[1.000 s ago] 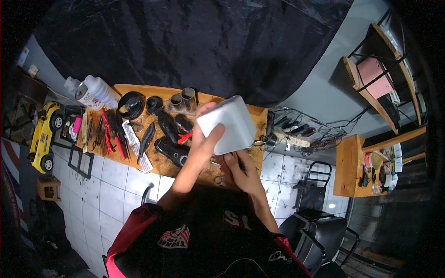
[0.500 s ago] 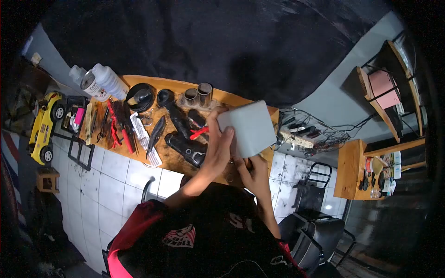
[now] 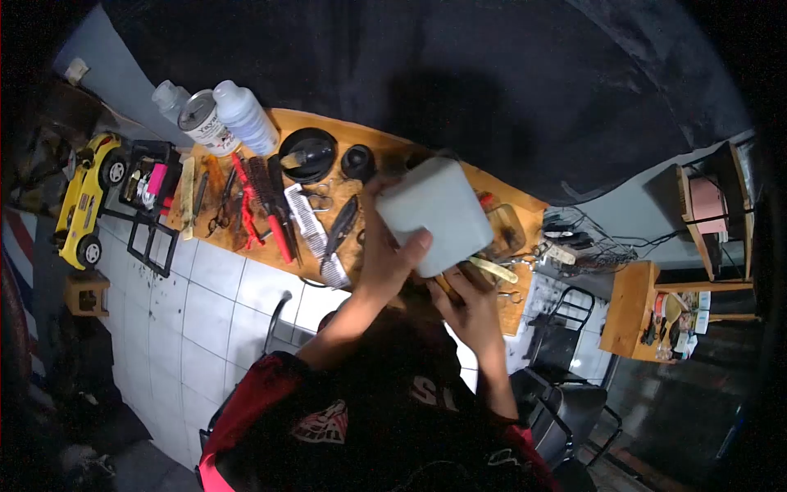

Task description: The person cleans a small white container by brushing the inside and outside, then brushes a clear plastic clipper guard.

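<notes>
My left hand (image 3: 388, 261) grips a pale grey, box-shaped object (image 3: 436, 215) by its left side, thumb on its face, above the wooden table (image 3: 283, 121). Just below the box's lower right corner is my right hand (image 3: 469, 307), its fingers bent round a small yellowish-brown thing that is mostly hidden. A pale flat strip (image 3: 494, 270) lies beside those fingers. Left of the box are a white comb (image 3: 316, 232), a black clip (image 3: 342, 227) and a black bowl (image 3: 308, 156).
Bottles (image 3: 246, 117) and a can (image 3: 208, 123) stand at the table's back left. Scissors and red-handled tools lie nearby. A yellow toy car (image 3: 84, 202) is at far left. Black chairs (image 3: 566, 410) and a wooden cabinet (image 3: 627, 307) are at right.
The view has shifted, so the table's items appear further right. The grey box is tilted differently in my left hand. The pale strip and scissors by my right hand now show.
</notes>
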The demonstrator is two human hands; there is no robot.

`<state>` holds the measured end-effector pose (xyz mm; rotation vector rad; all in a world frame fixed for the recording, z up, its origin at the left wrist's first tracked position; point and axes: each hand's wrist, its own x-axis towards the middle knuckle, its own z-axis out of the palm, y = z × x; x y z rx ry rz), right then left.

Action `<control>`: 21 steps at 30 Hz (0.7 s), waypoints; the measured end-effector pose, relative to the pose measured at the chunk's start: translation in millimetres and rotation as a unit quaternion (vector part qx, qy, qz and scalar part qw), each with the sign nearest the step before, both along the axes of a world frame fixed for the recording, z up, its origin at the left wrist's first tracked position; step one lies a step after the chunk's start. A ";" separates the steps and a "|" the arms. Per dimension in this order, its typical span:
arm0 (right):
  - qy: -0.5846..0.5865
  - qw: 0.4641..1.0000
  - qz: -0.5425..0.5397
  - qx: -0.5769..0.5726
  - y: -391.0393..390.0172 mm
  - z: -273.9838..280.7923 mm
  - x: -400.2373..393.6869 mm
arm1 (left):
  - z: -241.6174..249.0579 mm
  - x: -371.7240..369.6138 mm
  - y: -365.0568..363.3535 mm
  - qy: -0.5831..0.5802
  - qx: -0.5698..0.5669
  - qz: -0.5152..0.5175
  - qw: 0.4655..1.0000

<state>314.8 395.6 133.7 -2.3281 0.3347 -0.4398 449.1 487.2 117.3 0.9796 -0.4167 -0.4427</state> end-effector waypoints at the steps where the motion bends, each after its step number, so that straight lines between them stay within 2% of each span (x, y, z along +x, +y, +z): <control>1: -0.002 1.000 0.015 -0.010 -0.1 5.3 1.4 | -7.6 11.7 7.9 0.001 -0.007 -0.009 1.000; 2: -0.002 0.999 0.030 -0.022 -1.8 10.6 1.3 | -12.7 20.9 13.4 0.002 -0.015 -0.018 1.000; 4: 0.035 0.998 -0.052 -0.020 1.0 9.5 0.0 | 0.3 28.9 17.2 0.025 -0.033 -0.014 0.999; 6: -0.033 0.990 -0.140 0.010 13.5 16.8 9.2 | 10.6 26.3 20.1 0.027 -0.020 -0.020 0.999; 8: 0.015 0.987 -0.159 -0.031 21.1 15.1 8.3 | 16.8 19.2 21.1 0.000 0.022 -0.033 0.999; 9: 0.035 0.984 -0.166 -0.052 22.9 12.6 10.6 | 5.5 12.7 18.6 -0.002 0.006 -0.063 0.998; 10: -0.062 0.979 -0.154 -0.116 24.3 -5.0 16.6 | 2.7 11.0 21.8 -0.040 0.044 -0.122 0.991; 12: -0.096 0.978 -0.122 -0.143 30.0 -14.6 22.3 | 3.4 3.6 22.7 -0.013 0.007 -0.103 0.995; 14: -0.051 0.996 -0.074 -0.018 43.5 -6.2 24.8 | -18.2 17.5 33.0 0.099 0.012 -0.110 0.989; 16: -0.008 0.998 -0.047 -0.028 43.2 -1.7 21.2 | -8.0 26.0 44.0 0.153 -0.022 -0.043 0.987; 18: 0.037 0.998 -0.031 -0.042 37.5 13.9 19.2 | -10.6 39.4 54.0 0.105 0.001 0.005 0.994; 19: -0.026 0.995 -0.041 -0.087 33.7 5.8 23.4 | -9.1 41.8 53.9 0.101 0.007 0.001 0.995; 21: -0.006 0.992 -0.105 -0.072 41.4 15.1 32.4 | -1.3 45.0 51.0 0.093 0.018 -0.010 0.995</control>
